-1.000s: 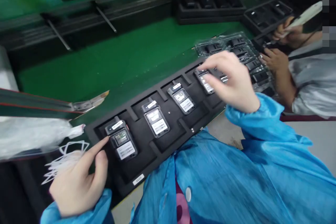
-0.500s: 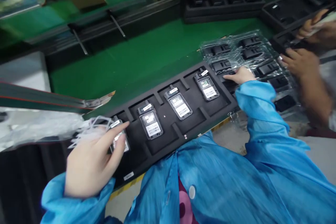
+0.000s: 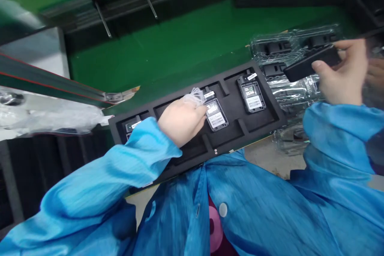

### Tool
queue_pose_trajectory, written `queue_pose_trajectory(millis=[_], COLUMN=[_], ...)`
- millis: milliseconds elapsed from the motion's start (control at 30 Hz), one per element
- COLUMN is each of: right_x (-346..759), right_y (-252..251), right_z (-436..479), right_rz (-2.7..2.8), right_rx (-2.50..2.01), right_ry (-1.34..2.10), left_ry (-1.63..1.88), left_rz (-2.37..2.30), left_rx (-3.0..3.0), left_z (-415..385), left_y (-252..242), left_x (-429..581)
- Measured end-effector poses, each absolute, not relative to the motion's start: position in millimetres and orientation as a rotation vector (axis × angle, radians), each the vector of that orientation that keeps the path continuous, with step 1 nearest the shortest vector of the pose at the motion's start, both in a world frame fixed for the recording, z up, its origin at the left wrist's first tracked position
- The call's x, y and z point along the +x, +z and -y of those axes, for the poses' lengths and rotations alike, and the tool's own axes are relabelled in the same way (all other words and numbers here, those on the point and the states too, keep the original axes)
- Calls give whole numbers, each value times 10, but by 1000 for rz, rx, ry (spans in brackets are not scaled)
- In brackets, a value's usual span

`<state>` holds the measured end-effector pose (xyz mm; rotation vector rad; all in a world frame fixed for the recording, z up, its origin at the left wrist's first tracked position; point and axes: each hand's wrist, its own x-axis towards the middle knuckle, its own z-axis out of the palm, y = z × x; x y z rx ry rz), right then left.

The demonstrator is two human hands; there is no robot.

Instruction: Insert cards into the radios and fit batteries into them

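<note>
- Gripping a flat black piece point(image 3: 310, 65), your right hand point(image 3: 345, 74) is closing on its right end, thumb pressing the near side and fingers wrapping the far edge.
- That piece is extending leftward out of your right hand, its long axis sloping: the free end is pointing left and slightly toward you, the held end right and away.
- Beneath and left of that hand, a clear plastic tray point(image 3: 270, 84) is lying with black parts in it.
- Your left hand point(image 3: 181, 122) is curling knuckles-up over a black foam tray point(image 3: 232, 106), closing around white strips point(image 3: 195, 96) that are poking out beyond its fingers.
- Just right of your left fingertips, a handheld device point(image 3: 217, 118) is lying label-up, its long axis running away from you, its stub end pointing away and slightly left; you cannot tell whether the fingers are touching it.
- Farther right, between your hands, another device point(image 3: 252, 96) is pointing the same way.
</note>
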<state>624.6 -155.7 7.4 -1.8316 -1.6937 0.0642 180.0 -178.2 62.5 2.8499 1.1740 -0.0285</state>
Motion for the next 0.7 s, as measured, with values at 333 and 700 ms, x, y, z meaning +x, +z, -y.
queue_pose_trajectory(millis=[333,700], right_x=[5183,5369], right_y=[507,160], right_z=[1446,1411], right_rz=[2181,2294], right_rx=[-1464,-1455], right_ry=[939,745], left_ry=[268,338], left_rz=[-985,-947], left_rx=[2784,2742], left_z=[1075,1050], left_y=[212,-73], left_x=[2747,2813])
